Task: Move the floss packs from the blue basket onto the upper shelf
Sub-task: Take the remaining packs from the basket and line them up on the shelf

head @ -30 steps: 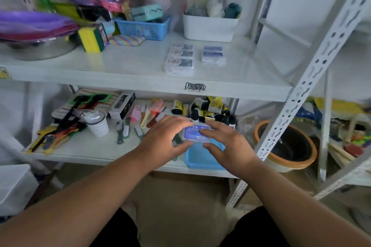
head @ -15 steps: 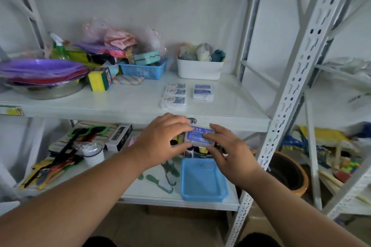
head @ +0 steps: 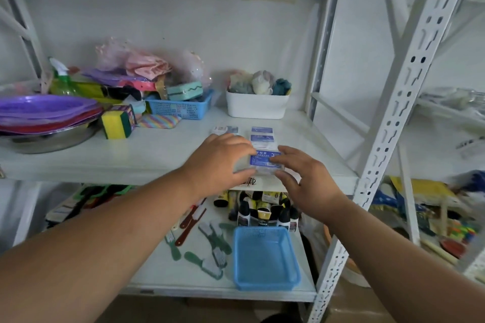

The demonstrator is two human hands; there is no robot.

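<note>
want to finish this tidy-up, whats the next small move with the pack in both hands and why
Probably set the floss pack down on the upper shelf, just in front of the packs already there. Both the left hand and right hand hold it above the shelf's front edge.

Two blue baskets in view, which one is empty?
The plain blue basket on the lower shelf, beside the brushes; the perforated one on the upper shelf holds a teal item.

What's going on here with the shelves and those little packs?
A person is moving floss packs up from the blue basket on the lower shelf. Both hands, left and right, hold one pack at the front of the upper shelf, near the packs already there. The basket looks empty.
</note>
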